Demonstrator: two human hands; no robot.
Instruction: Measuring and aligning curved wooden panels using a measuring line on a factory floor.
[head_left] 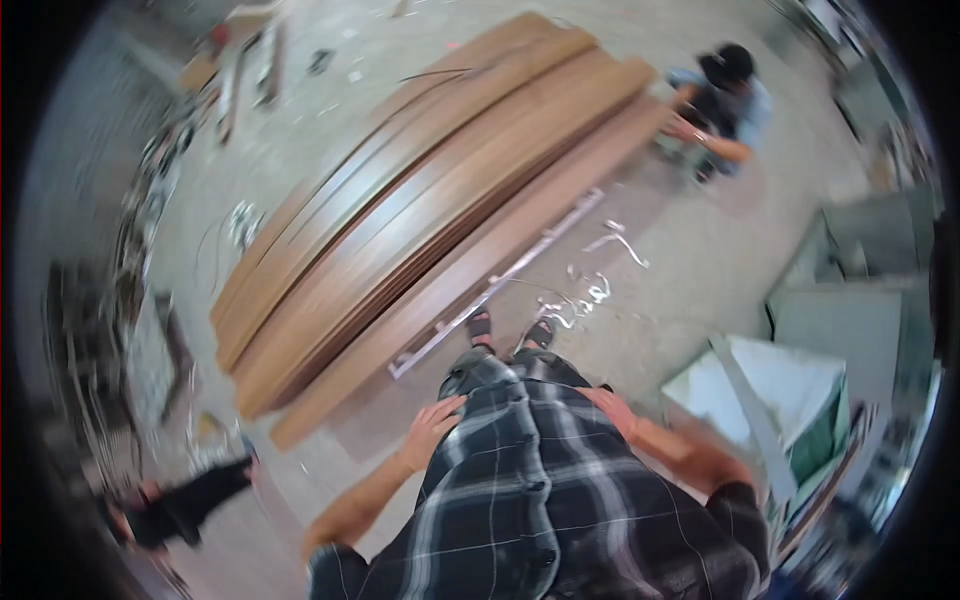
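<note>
Brown planks (440, 195), undersides hidden, left hand (433, 426) and right hand (613, 409) at shirt (535, 470)

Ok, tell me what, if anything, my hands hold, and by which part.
Nothing seems held: the left hand and the right hand rest against the plaid shirt at the waist, apart from the boards.

Workshop or warehouse, by the look of it. Long brown boards (410, 225) lie stacked on a grey floor (660, 310); pale scraps (598, 290) litter it, clutter (80, 390) lines the left side.
</note>
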